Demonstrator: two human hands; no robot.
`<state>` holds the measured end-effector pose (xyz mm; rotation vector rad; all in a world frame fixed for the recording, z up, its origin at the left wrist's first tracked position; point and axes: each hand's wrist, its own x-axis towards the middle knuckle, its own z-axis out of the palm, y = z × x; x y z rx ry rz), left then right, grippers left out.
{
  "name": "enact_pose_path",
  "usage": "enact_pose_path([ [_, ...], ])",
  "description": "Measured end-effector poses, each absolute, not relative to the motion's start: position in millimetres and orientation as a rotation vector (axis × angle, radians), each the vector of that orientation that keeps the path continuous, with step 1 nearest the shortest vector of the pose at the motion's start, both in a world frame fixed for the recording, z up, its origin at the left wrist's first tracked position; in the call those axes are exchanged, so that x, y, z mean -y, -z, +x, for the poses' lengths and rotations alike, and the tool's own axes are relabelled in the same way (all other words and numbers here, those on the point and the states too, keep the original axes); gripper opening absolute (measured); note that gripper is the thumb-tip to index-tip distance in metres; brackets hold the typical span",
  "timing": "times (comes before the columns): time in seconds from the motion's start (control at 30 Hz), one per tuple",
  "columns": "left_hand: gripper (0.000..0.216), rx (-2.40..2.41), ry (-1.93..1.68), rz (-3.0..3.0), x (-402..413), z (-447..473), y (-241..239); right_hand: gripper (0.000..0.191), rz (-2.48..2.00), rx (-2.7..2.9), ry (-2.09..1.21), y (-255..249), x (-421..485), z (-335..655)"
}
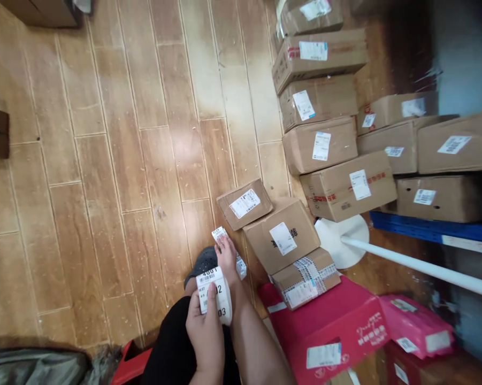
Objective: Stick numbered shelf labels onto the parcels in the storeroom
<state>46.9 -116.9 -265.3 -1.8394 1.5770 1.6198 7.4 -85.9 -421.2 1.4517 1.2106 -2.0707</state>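
My left hand (206,321) is closed on a folded strip of white labels (220,291) printed with barcodes and large numbers, its thumb lying across the front. Further ahead, my right hand (227,254) has its fingers on another white printed label (219,233), beside my dark clog (206,260). More barcoded white paper (241,267) shows under the right wrist. Whether these two white pieces are joined is hidden by the hand. Just right of the right hand lies a small cardboard box (231,193) with a shipping label (244,203).
Cardboard boxes with labels line the right side, among them a larger carton (260,243) and a taped box (329,262). A red box (357,326) and a pink parcel (419,323) lie lower right. A white pole (409,262) crosses there. Wooden floor (144,160) spreads left.
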Motion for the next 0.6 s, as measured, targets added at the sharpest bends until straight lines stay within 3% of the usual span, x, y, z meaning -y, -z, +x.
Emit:
enact_pose_path([
  [0.2, 0.042, -1.692, -1.834, -1.268, 103, 77, 241, 0.074, 0.993, -0.973, 2.162, 292, 14, 71],
  [0.33, 0.038, -1.792, -1.818, -0.968, 88, 106, 187, 0.049, 0.806, -1.343, 2.13, 189, -24, 100],
  [0.6, 0.044, -1.861, -1.996, -0.335, 75, 127, -30, 0.036, 0.796, -1.874, 2.278, 3, -44, 159],
])
